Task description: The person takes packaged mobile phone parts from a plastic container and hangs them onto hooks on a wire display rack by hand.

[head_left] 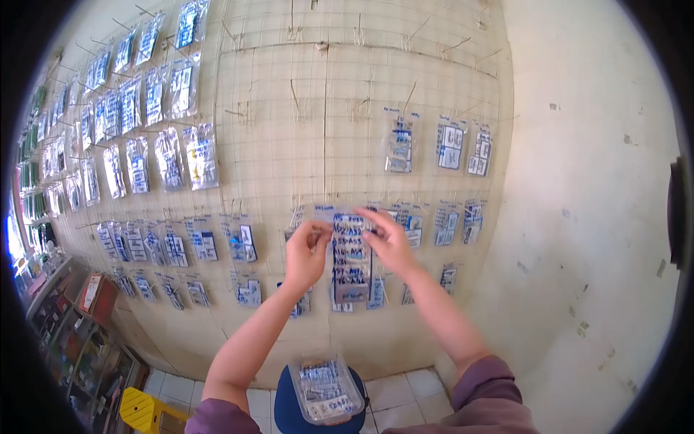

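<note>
A clear plastic bag (353,254) with rows of blue handwriting hangs upright in front of the wire grid. At its upper left edge, the thumb and fingers of my left hand (307,252) pinch the plastic. My right hand (392,246) grips the upper right side, fingers over the top and thumb against the front. Small packets show inside, with a greyish label (352,292) at the bottom. The bag's top and any hook behind it are hard to make out. Other filled bags hang close behind, partly hidden by my hands.
Wire grid (275,159) with protruding hooks covers the wall, with many packets (201,155) hung at left. Below, a clear plastic box (360,394) of packets rests on a blue stool (284,405). A yellow step stool (144,411) and glass cabinet (76,354) stand left.
</note>
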Motion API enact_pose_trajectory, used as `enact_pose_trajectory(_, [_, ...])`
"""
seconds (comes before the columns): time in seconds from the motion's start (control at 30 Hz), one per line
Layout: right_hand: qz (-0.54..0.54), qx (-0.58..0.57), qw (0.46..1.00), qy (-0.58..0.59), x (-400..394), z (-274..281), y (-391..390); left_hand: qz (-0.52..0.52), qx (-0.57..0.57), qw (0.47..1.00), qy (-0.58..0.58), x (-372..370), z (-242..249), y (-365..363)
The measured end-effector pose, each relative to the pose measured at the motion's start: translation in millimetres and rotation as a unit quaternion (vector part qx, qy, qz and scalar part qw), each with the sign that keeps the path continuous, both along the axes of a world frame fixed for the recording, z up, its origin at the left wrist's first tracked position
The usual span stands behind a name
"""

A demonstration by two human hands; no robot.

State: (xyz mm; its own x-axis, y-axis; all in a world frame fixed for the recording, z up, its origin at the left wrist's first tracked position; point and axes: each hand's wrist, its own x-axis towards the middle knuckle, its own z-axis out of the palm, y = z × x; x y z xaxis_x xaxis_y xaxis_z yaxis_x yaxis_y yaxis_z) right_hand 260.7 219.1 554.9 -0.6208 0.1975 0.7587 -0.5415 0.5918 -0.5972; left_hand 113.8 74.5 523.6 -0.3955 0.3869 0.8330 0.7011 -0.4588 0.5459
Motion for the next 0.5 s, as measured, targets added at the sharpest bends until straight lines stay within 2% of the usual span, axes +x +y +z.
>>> enact_pose_trajectory(0.1, [0.019,0.047,0.998,0.046,-15.6,52.0,34.0,0.013,-0.017,1.0,0.001,2.8,55.8,19.7])
enact_pose_trajectory(0.17, [0.033,0.039,0.997,0.066,-28.4,82.2,58.4,0.014,0.0,1.0,0.012,0.4,85.8,37.6])
enact_pose_trajectory(0.3, [0.0,0.106,0.988,0.111,-49.0,135.8,100.7,0.084,-0.008,0.994,0.07,-7.8,133.3,74.9])
enact_pose_trajectory(0.43, [0.017,0.092,0.983,0.156,-69.2,175.1,126.0,0.16,0.037,0.978,0.126,-17.0,173.3,108.3])
enact_pose_trajectory(0.5, [-0.04,0.151,0.969,0.192,-76.0,188.5,133.6,0.149,0.1,0.971,0.159,-29.1,187.7,125.2])
